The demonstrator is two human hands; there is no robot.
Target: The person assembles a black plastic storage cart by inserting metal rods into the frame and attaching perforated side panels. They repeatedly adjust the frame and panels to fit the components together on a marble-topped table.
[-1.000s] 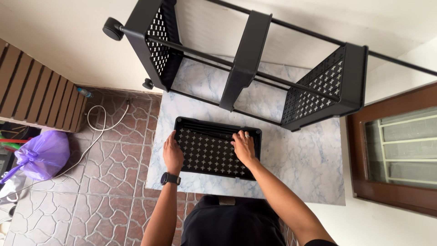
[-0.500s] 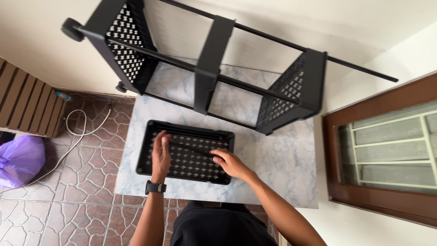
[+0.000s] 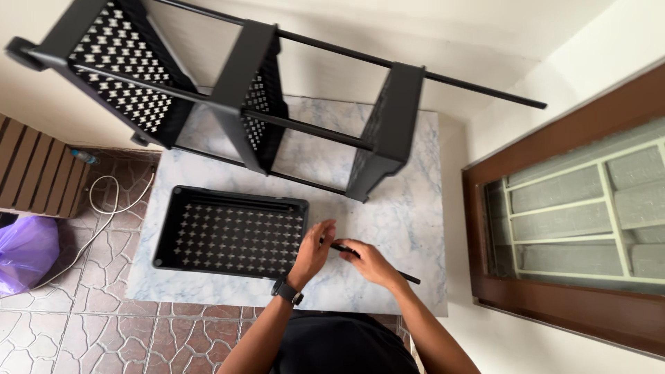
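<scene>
Black plastic makes up most of the scene: one perforated tray (image 3: 232,234) lies flat on the marble-patterned tabletop (image 3: 409,201), and one shelf frame (image 3: 242,90) lies on its side at the far edge, holding three more perforated trays. One thin black rod (image 3: 377,263) lies near the tabletop's right near corner, just right of the loose tray. The right hand (image 3: 370,263) curls its fingers around that rod. The left hand (image 3: 313,251), a watch (image 3: 286,291) on its wrist, has its fingers loosely extended against the rod's left end, beside the tray's right wall. One purple bag (image 3: 26,253) sits on the tiled floor at left.
</scene>
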